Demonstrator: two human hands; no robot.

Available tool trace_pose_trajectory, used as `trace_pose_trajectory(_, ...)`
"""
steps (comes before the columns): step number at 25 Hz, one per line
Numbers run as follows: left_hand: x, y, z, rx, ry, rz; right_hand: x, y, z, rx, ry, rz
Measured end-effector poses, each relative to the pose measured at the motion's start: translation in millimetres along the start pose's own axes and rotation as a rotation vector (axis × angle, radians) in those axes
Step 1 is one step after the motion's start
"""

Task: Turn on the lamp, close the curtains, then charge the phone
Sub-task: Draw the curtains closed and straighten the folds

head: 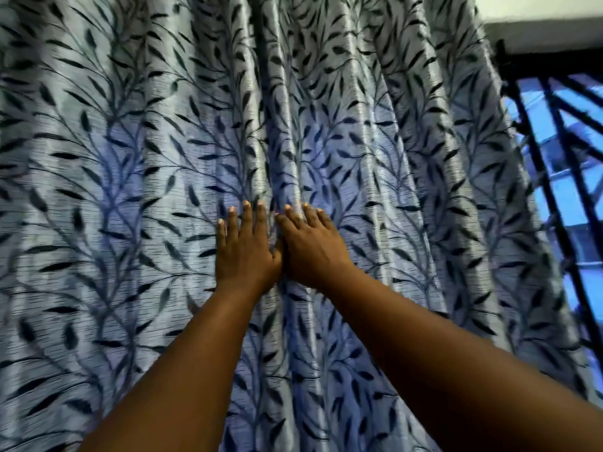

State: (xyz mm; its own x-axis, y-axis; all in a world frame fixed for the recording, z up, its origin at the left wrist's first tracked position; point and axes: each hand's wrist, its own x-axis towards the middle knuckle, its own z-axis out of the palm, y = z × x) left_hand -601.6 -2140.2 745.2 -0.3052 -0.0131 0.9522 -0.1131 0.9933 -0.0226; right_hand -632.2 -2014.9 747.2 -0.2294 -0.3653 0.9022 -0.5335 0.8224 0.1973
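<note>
Silvery grey curtains with a dark leaf pattern fill nearly the whole view, hanging in folds. My left hand lies flat on the cloth with straight fingers, just left of a deep fold at the middle. Beside it, my right hand also presses flat on the cloth, and the two hands touch at the thumbs. The right curtain panel ends short of the window's right side. Neither the lamp nor the phone is in view.
At the right edge an uncovered strip of window glows blue behind dark metal bars. A white wall or ceiling shows at the top right corner above the dark window frame.
</note>
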Motion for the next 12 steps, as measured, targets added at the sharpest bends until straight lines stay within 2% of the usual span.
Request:
trace_pose_trajectory(8, 6.9, 79.6, 42.3, -0.106, -0.004, 0.135, -34.1, 81.0, -3.9, -0.159, -0.028, 0.089)
trace_pose_trajectory(12, 22.6, 105.4, 64.7, -0.154, 0.049, 0.193, -42.7, 113.9, 3.4, -0.222, -0.009, 0.18)
